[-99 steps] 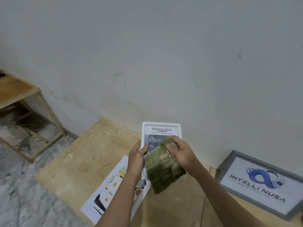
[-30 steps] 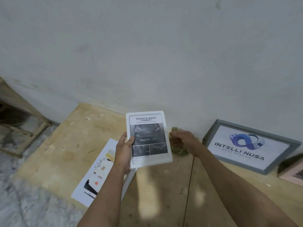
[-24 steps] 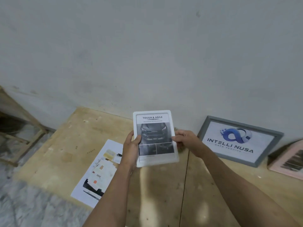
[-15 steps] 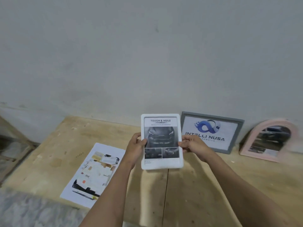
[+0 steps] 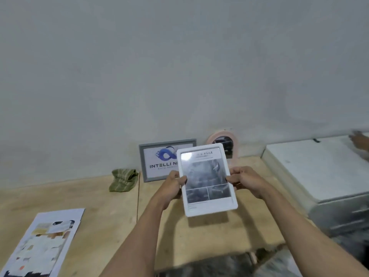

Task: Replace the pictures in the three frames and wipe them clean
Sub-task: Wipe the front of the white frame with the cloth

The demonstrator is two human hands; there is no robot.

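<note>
Plain grey wall behind a plywood board

The wall (image 5: 179,66) meets the plywood board (image 5: 111,198) along its far edge; a white cabinet (image 5: 319,172) sits just right of the board.

1. There is only one view, from a camera worn on the person's head.
2. It looks forward and down, over both forearms, to the wooden desk (image 5: 111,198) and the grey wall (image 5: 179,66) behind it.
3. The white picture frame (image 5: 207,179) between the hands is close to the lens.
4. The wide angle bends the edges.
</note>
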